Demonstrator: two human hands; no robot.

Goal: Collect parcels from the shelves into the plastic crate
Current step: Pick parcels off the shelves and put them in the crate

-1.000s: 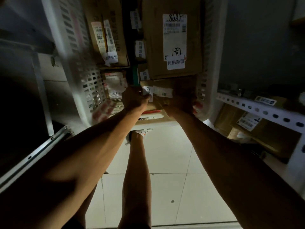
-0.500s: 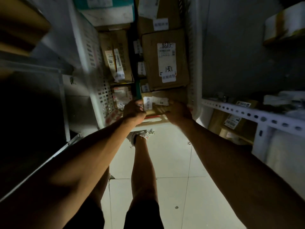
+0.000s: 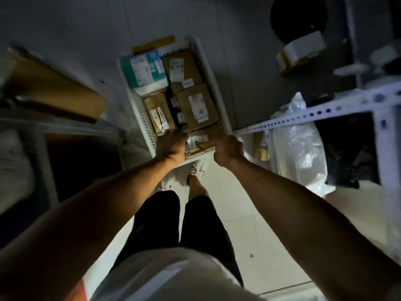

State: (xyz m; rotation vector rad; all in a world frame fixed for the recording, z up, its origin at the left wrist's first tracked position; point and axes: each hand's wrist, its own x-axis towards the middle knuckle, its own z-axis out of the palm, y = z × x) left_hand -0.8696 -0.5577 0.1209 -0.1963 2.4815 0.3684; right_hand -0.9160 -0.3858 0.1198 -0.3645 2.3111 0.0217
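At the far left we see a brown cardboard box [image 3: 58,92] lying on a metal shelf [image 3: 65,127], blurred and dim. Next comes the white plastic crate [image 3: 142,118], standing on the floor ahead of our feet and packed with parcels: a teal-and-white box [image 3: 144,70] at its far end, a narrow brown box [image 3: 159,114] along its left wall, and a larger brown box [image 3: 197,106] with a white label toward its right wall. Our left hand [image 3: 171,146] curls over the crate's near left corner, gripping the rim there. Our right hand [image 3: 227,149] is clenched around the near right corner of the rim. Between the two hands a small labelled parcel [image 3: 198,142] sits inside the near end. To the right, a perforated white shelf rail [image 3: 314,115] crosses above a clear plastic bag [image 3: 299,148], and a taped white parcel [image 3: 301,51] rests higher up.
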